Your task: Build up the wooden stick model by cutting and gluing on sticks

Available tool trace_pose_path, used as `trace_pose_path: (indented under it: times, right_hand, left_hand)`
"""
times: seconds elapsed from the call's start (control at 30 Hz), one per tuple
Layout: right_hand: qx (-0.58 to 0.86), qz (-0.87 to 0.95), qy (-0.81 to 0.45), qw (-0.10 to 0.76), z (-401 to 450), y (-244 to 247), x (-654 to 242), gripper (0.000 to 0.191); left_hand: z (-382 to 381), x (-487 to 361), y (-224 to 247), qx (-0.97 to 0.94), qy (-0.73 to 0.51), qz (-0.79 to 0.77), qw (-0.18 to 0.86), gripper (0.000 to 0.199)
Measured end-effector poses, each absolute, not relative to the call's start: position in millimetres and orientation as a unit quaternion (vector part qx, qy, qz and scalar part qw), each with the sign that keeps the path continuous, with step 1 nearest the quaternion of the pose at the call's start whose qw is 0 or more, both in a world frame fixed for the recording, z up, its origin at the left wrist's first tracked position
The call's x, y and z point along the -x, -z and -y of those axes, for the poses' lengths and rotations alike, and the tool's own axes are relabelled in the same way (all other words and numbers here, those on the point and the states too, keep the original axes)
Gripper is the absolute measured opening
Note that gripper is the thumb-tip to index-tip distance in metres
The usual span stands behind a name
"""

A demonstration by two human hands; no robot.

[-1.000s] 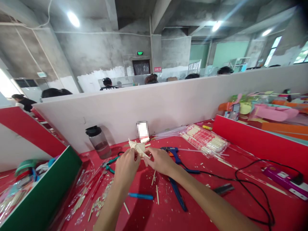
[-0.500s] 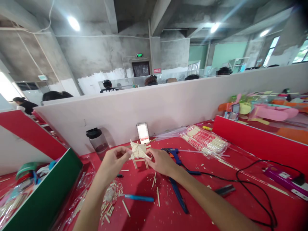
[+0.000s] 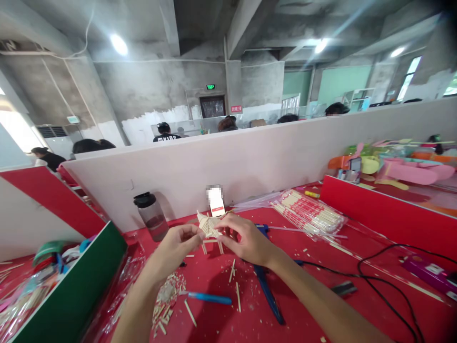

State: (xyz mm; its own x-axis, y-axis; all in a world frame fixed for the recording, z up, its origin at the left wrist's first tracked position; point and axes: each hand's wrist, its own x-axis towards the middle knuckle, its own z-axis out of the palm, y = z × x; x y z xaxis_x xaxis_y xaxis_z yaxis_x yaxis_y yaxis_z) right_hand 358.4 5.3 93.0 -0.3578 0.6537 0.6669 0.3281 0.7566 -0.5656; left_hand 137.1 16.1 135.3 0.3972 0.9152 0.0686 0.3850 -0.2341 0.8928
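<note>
A small model of pale wooden sticks (image 3: 210,227), with a slanted roof and thin legs, stands on the red table (image 3: 210,324) in front of a lit phone (image 3: 216,202). My left hand (image 3: 182,245) is at its left side, thumb and forefinger pinched on the roof's edge. On the right, my right hand (image 3: 244,238) has thumb and fingers apart beside the roof, with nothing visible between them. Part of the model is hidden by my hands.
A blue knife (image 3: 210,298) lies near stick scraps (image 3: 166,297). Blue pliers (image 3: 267,295), a glue gun (image 3: 262,228) and a black cable (image 3: 332,270) are to the right. Behind stand a bottle (image 3: 152,216) and bagged sticks (image 3: 310,213).
My right hand has opened and risen off the model's right side, now covering more of the glue gun. The whole view has shifted slightly.
</note>
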Motion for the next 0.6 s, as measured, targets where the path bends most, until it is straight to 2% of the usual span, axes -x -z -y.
trace_pose_path:
  times: [0.47,0.6]
  right_hand:
    - [0.335,0.810,-0.161,0.453,-8.1,-87.1,-351.6,0.008]
    - [0.353,0.801,-0.172,0.451,-7.5,-89.3,-350.9,0.008]
  left_hand:
    - [-15.1,-148.0,-129.9,-0.753,-0.253,-0.476,0.378,0.032]
    - [-11.3,-153.5,-133.9,-0.750,-0.276,-0.484,0.357,0.035]
